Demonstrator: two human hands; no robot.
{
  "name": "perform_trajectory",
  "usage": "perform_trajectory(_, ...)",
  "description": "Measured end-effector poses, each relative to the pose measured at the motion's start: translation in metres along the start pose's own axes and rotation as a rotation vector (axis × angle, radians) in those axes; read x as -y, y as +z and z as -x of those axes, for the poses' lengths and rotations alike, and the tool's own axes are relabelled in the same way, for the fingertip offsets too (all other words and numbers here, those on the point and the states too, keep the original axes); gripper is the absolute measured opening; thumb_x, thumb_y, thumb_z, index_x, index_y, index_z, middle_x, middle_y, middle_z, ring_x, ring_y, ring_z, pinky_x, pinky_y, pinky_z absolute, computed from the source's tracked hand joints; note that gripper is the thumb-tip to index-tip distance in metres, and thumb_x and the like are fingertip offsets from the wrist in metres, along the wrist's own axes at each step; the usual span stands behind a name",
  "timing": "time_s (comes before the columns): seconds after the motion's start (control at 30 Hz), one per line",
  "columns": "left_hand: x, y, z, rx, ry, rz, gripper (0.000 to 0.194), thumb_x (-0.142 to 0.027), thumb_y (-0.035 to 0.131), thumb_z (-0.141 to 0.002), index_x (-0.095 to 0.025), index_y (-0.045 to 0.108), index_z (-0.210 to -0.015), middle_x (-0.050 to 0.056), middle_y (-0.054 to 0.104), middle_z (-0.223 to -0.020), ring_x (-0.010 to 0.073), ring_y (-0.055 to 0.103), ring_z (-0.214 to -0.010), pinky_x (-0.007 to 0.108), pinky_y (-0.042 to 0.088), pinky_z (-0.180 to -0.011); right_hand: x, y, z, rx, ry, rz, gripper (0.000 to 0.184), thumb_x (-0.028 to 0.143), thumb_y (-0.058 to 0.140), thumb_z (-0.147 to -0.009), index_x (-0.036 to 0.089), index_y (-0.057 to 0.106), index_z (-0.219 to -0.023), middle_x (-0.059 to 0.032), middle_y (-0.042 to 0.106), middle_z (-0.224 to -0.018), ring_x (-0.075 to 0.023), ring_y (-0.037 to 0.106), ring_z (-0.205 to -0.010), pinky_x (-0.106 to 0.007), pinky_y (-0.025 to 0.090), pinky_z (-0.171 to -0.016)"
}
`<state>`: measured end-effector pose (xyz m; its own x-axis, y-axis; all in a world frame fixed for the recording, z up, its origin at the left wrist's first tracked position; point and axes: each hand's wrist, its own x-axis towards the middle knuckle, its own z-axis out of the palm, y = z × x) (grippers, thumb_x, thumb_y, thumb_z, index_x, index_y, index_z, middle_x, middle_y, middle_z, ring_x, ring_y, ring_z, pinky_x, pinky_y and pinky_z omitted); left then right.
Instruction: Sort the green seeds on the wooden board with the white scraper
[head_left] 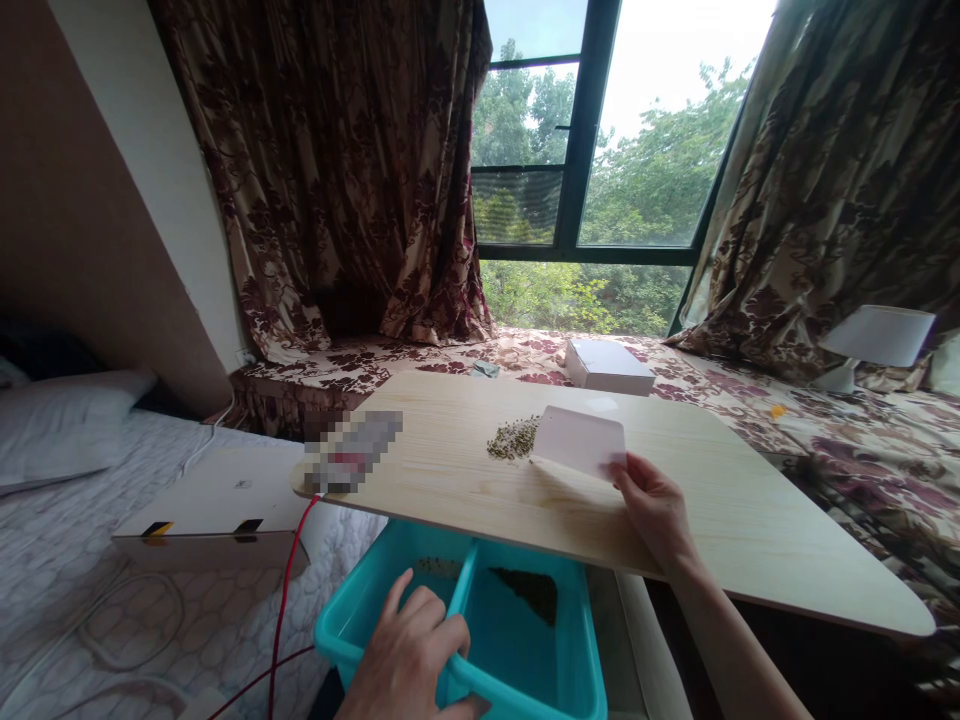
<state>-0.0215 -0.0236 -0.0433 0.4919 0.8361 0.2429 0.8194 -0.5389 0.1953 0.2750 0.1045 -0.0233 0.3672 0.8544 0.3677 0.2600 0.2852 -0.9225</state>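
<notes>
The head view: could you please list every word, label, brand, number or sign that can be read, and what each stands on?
No text can be read.
White box on the bed: small dark mark, too small to read.
Pixelated item on the tabletop: too blurred to read.

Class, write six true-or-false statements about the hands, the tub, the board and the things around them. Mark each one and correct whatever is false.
1. The right hand holds a flat, pale card over the board. True.
2. The small grains lie to the right of the card. False: they lie by its left edge.
3. The teal tub has a divider between two compartments. True.
4. The left hand lies on top of the board. False: it is at the tub, by the divider.
5. The lamp stands on the far left of the picture. False: it stands on the far right.
6. A red cable runs down from the board's left end. True.
</notes>
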Motion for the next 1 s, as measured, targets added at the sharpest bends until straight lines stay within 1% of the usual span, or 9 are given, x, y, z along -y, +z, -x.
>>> perform_trajectory(0.13,0.001,0.001,0.000,-0.016,-0.004,0.006,0.019,-0.012,0.059,-0.057,-0.020,0.046,-0.068,-0.005,0.050,-0.069,0.0180,0.058,-0.074,0.062,0.035,-0.096,-0.001,-0.001,0.000,-0.032,-0.003,0.003,0.030,0.036,0.066,-0.069,0.016,0.070,-0.091,-0.0093,0.076,-0.091,-0.0245,0.070,-0.084,-0.036,0.055,-0.075)
perform_trajectory(0.27,0.001,0.001,0.000,-0.011,-0.010,0.015,0.019,-0.012,0.059,-0.057,-0.020,0.047,-0.068,-0.004,0.051,-0.070,0.0182,0.058,-0.074,0.063,0.035,-0.096,0.000,-0.001,0.000,-0.029,-0.008,0.003,0.029,0.035,0.066,-0.068,0.016,0.071,-0.089,-0.0088,0.076,-0.087,-0.0241,0.070,-0.081,-0.035,0.055,-0.072)
perform_trajectory(0.5,0.002,0.004,0.001,-0.031,-0.009,0.012,0.019,-0.012,0.059,-0.056,-0.020,0.047,-0.068,-0.004,0.050,-0.070,0.0177,0.058,-0.074,0.062,0.034,-0.097,-0.001,0.000,0.000,-0.015,-0.016,0.014,0.028,0.035,0.066,-0.068,0.017,0.071,-0.088,-0.0086,0.076,-0.087,-0.0239,0.070,-0.080,-0.036,0.055,-0.076)
perform_trajectory(0.67,0.009,0.007,0.003,0.023,0.014,0.030,0.019,-0.014,0.061,-0.060,-0.021,0.047,-0.071,-0.005,0.050,-0.072,0.0179,0.058,-0.076,0.063,0.031,-0.099,-0.006,0.000,-0.002,-0.019,-0.028,-0.020,0.030,0.036,0.066,-0.068,0.017,0.070,-0.090,-0.0087,0.076,-0.088,-0.0241,0.070,-0.082,-0.036,0.055,-0.075)
perform_trajectory(0.8,0.016,0.011,0.004,0.058,0.017,0.050,0.020,-0.019,0.064,-0.064,-0.022,0.047,-0.074,-0.006,0.049,-0.074,0.0180,0.057,-0.078,0.063,0.028,-0.102,-0.002,0.000,0.000,0.014,-0.026,-0.014,0.027,0.036,0.066,-0.068,0.017,0.071,-0.086,-0.0071,0.076,-0.083,-0.0236,0.070,-0.080,-0.035,0.055,-0.073)
perform_trajectory(0.9,0.019,0.013,0.004,0.066,0.024,0.053,0.020,-0.020,0.065,-0.066,-0.023,0.047,-0.075,-0.006,0.049,-0.074,0.0183,0.057,-0.079,0.063,0.027,-0.102,0.002,-0.001,0.002,0.029,-0.025,-0.006,0.026,0.035,0.066,-0.068,0.017,0.071,-0.086,-0.0071,0.076,-0.082,-0.0235,0.070,-0.079,-0.035,0.056,-0.072)
perform_trajectory(1.0,0.019,0.013,0.004,0.059,0.029,0.049,0.020,-0.019,0.064,-0.064,-0.023,0.047,-0.074,-0.006,0.049,-0.074,0.0182,0.057,-0.078,0.063,0.028,-0.101,0.003,-0.001,0.002,0.031,-0.034,-0.010,0.028,0.037,0.066,-0.069,0.017,0.071,-0.088,-0.0069,0.076,-0.080,-0.0234,0.070,-0.079,-0.035,0.056,-0.072)
